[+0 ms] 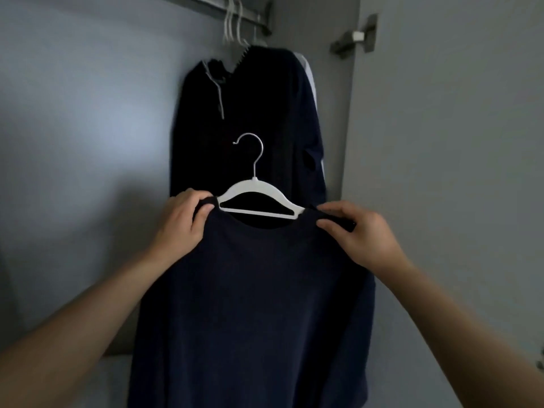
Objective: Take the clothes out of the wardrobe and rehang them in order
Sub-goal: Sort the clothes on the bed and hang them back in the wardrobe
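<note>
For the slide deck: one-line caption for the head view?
Both hands, left hand and right hand, grip a navy shirt by its shoulders on a white hanger, before dark clothes on the rail.

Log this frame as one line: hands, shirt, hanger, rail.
left hand: grips shirt shoulder | right hand: pinches other shoulder | navy shirt: on white hanger, hook free | rail: dark clothes hanging
</note>
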